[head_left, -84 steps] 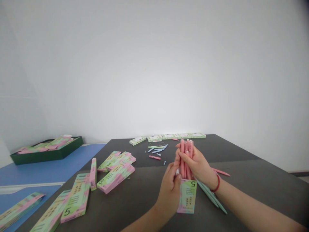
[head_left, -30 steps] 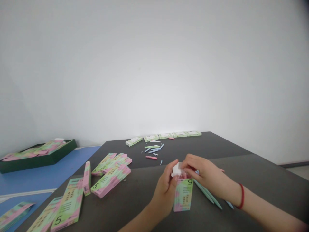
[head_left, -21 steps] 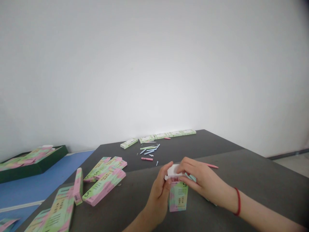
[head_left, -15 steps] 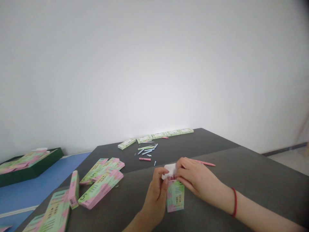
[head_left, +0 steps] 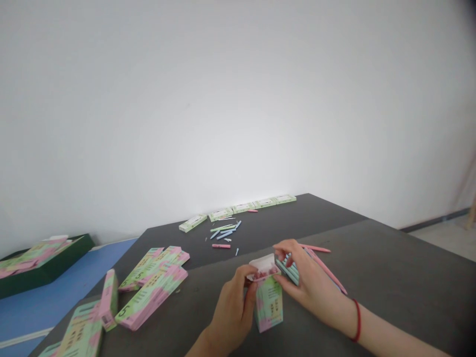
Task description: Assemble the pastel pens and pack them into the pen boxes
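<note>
A small upright carton, printed green and pink, stands open-topped near the front of the dark table. Pink tips of its contents show inside the mouth, with a white flap raised behind. My left hand pinches the carton's upper left edge between thumb and fingers. Close on the other side is my right hand, its thumb against the upper right edge and its fingers apart. Through the gap in that hand I see several teal pens. Pink pens lie just behind it, partly hidden.
Several flat printed cartons lie at the left, one pink-sided carton standing on edge. Loose pens and caps are scattered farther back. Pale green boxes line the wall side. A green tray sits on a blue surface at far left.
The carton's mouth is more exposed. My right hand's fingers have parted and shifted right from the flap. More pens show behind that hand, and the view has shifted slightly.
</note>
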`<state>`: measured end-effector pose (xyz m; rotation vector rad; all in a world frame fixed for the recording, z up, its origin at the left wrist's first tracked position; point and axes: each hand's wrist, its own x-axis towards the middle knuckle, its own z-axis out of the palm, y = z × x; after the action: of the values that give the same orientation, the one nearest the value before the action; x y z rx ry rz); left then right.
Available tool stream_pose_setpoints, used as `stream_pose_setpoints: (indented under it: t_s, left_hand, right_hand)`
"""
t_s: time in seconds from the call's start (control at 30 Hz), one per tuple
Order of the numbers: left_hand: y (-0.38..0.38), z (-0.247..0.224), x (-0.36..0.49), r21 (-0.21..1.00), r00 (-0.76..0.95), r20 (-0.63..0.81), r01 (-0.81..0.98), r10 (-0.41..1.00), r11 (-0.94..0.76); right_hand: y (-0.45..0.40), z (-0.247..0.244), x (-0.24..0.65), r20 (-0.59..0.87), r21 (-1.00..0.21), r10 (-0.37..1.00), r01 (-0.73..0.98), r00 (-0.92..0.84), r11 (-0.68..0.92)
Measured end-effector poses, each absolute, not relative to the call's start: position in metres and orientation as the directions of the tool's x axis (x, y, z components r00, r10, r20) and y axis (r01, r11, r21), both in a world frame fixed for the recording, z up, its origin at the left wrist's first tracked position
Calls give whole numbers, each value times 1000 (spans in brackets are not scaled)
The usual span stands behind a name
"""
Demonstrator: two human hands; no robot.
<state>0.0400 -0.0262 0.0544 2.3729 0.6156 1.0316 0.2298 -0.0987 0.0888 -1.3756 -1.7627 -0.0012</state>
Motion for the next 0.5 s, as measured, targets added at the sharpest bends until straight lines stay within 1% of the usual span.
stream_pose_setpoints:
  t_s: [0.07, 0.1, 0.2, 0.27, 0.37, 0.5]
  left_hand:
    - [-25, 55, 39, 556, 616, 561, 214, 553, -803]
    - [-25, 55, 38, 537, 619, 571, 215, 539, -816]
    - [-24, 60, 36, 467, 636, 601, 211, 484, -859]
    - [-22, 64, 34, 423, 655, 611, 206, 446, -882]
    - [-21, 69, 33, 384, 667, 611, 222, 427, -896]
    - [-21, 71, 33, 381, 668, 614, 215, 420, -899]
  right_hand:
    - [-97, 84, 228, 562, -587, 825, 728, 52, 354]
    - [-97, 82, 226, 518, -634, 854, 693, 51, 343]
    - [-94, 75, 221, 414, -717, 910, 602, -37, 351]
    - [-92, 69, 216, 409, -729, 911, 579, -59, 365]
    - [-89, 63, 211, 424, -727, 905, 590, -17, 351]
    - [-90, 63, 209, 421, -748, 907, 560, -14, 356]
